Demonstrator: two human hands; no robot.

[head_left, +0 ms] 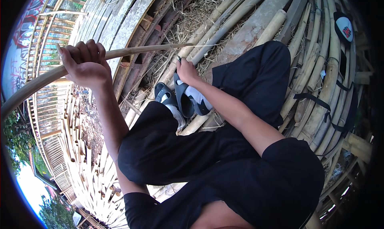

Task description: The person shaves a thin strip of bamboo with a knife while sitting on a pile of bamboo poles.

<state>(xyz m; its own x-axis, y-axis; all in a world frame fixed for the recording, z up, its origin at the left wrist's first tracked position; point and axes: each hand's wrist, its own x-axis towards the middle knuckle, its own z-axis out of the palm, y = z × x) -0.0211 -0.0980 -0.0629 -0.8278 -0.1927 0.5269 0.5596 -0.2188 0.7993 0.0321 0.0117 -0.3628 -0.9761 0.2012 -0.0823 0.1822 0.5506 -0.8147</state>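
My left hand (89,65), raised at the left, is closed around a long bamboo pole (140,50). The pole runs from the left rim, past the hand, and tapers toward the middle of the head view. A thin pale strand (206,45) shows at its far tip. My right hand (187,72) is closed in a fist low over my feet, just below the pole's tip. A small dark end sticks out of this fist; the rest of that object is hidden by the fingers. Near the right hand are my dark sandals (185,99), worn over light socks.
Bamboo poles (318,75) lie under and beside my bent legs. Many cut bamboo pieces (98,185) are stacked at the lower left. Weathered planks (106,19) and a bamboo fence (50,105) stand at the left. A cap (344,28) and a black strap (316,100) lie at the right.
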